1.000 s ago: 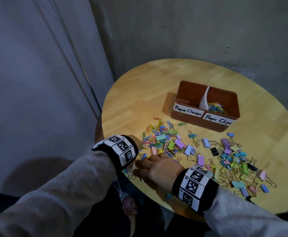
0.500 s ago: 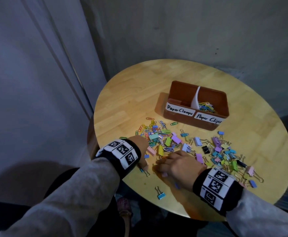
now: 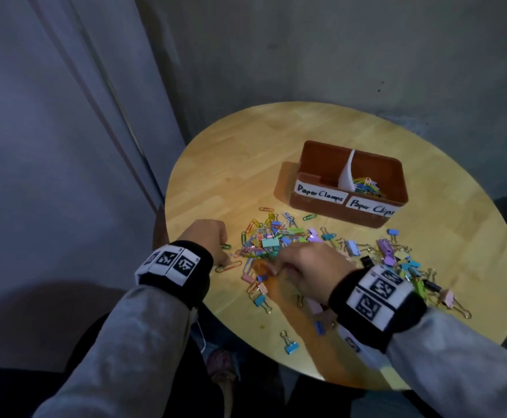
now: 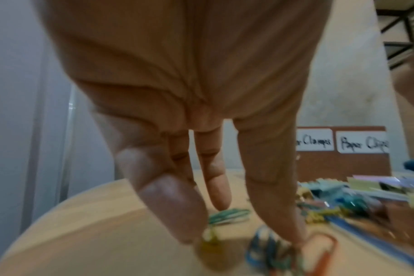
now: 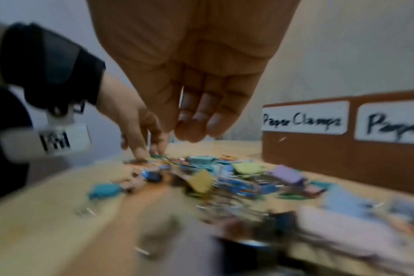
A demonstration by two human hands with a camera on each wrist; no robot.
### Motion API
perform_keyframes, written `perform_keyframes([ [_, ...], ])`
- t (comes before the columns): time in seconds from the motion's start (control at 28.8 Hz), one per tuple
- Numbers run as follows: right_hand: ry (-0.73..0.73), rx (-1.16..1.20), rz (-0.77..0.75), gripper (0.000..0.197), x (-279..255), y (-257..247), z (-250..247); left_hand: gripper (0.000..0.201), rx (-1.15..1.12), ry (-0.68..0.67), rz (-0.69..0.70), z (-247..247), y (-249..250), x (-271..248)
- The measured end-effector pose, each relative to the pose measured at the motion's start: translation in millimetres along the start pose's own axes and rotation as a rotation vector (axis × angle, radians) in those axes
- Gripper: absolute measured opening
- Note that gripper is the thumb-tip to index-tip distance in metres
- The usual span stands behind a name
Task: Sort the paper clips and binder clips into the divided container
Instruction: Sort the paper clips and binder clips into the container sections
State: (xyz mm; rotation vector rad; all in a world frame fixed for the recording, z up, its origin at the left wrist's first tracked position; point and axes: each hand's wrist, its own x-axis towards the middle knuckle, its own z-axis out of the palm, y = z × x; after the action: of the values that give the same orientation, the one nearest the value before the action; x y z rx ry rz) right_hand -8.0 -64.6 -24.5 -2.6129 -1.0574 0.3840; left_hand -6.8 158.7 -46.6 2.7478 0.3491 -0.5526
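Note:
A brown divided container [image 3: 395,176] stands on the round wooden table [image 3: 234,176], labelled "Paper Clamps" left and "Paper Clips" right. Coloured paper clips [image 3: 365,186] lie in its right compartment; the left one looks bare. In front of it spreads a mixed pile of paper clips and binder clips [image 3: 276,241]. My left hand [image 3: 223,256] reaches down at the pile's left edge, its straight fingers [image 4: 277,205] touching loose paper clips [image 4: 270,250] on the table. Over the pile's near side hovers my right hand [image 3: 272,267], fingers [image 5: 194,127] loosely curled with nothing visible in them.
More binder clips [image 3: 397,257] lie scattered to the right, and a few [image 3: 290,345] sit near the table's front edge. A grey wall rises close behind the table, and a door or panel stands to the left.
Both hands have moved forward from the table's near edge into the pile. The left hand went to the paper clips on the left, the right hand up over the middle.

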Motion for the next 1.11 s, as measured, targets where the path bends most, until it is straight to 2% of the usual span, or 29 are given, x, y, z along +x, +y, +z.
perform_keyframes([
  [0.07, -0.059, 0.087, 0.032, 0.018, 3.5, -8.9, 2.0, 0.029, 0.01, -0.005, 0.004, 1.2, 2.8, 0.0],
  [0.17, -0.148, 0.131, 0.06, 0.023, -10.9, -9.9, 10.5, 0.019, -0.002, -0.019, -0.011, 1.8, 6.1, 0.3],
  [0.24, -0.158, 0.146, 0.108, 0.027, -27.2, -3.2, 18.4, 0.014, -0.011, -0.01, -0.01, 3.5, 7.2, 1.3],
  [0.35, -0.056, 0.15, 0.18, 0.032, -51.4, 11.4, 31.7, 0.005, 0.014, 0.033, 0.007, 8.2, 9.6, 2.3],
  [0.45, 0.093, 0.187, 0.257, 0.028, -64.9, 20.0, 37.5, 0.006, 0.031, 0.043, 0.011, 11.3, 13.0, 3.2],
  [0.52, 0.143, 0.191, 0.307, 0.027, -68.4, 21.1, 36.4, 0.007, 0.018, 0.036, 0.007, 10.7, 14.2, 2.9],
  [0.63, 0.238, 0.218, 0.351, 0.026, -70.3, 21.2, 33.1, 0.022, 0.002, -0.017, 0.014, 7.2, 16.4, -1.9],
  [0.69, 0.243, 0.267, 0.369, 0.027, -68.4, 17.6, 31.3, 0.029, 0.04, -0.057, 0.037, 6.2, 17.6, -4.6],
  [0.83, 0.181, 0.246, 0.315, 0.025, -52.6, 2.1, 31.5, 0.012, 0.027, -0.081, 0.032, 6.7, 20.3, -3.7],
  [0.97, 0.13, 0.167, 0.217, 0.024, -24.2, -18.2, 29.0, 0.028, 0.007, -0.078, 0.047, 5.3, 22.1, -2.9],
  [1.04, 0.058, 0.098, 0.153, 0.026, -9.0, -27.2, 30.2, 0.035, -0.048, -0.097, 0.065, 2.9, 21.2, -2.4],
  [1.11, -0.04, 0.048, 0.096, 0.029, 0.5, -34.0, 32.2, 0.034, -0.148, -0.115, 0.074, -0.8, 17.4, -0.8],
])
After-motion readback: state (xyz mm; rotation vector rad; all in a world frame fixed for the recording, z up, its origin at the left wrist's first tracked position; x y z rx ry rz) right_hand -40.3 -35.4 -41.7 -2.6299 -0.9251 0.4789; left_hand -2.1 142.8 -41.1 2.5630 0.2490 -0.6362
